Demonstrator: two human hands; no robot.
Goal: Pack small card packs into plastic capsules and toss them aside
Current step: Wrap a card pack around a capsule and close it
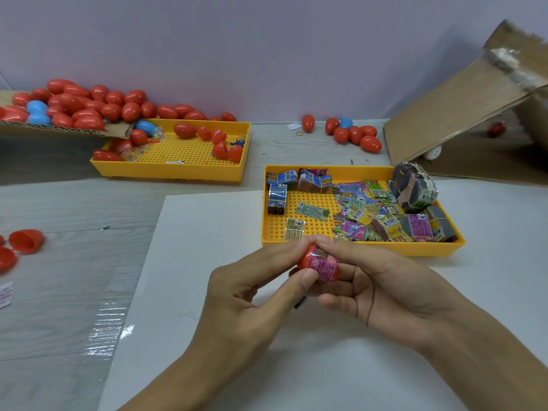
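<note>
A red capsule half (305,259) is gripped by the left hand (252,295), just in front of the yellow card tray (361,247); a pink card pack (324,264) is pinched into it by the right hand (382,289)

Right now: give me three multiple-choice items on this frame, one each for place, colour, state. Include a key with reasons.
1. Where do the loose small card packs lie?
A. in the near yellow perforated plastic tray
B. in the cardboard box
C. on the white board

2. What colour is the plastic capsule half between the hands?
A. blue
B. red
C. yellow

3. The pink card pack is:
A. lying in a tray
B. sealed inside a closed capsule
C. partly pushed into the capsule half

Key: 1 A, the packs cover that tray's floor. 2 B, red shell shows under the fingers. 3 C, the left hand and right hand pinch it with the wrapper still exposed.
</note>
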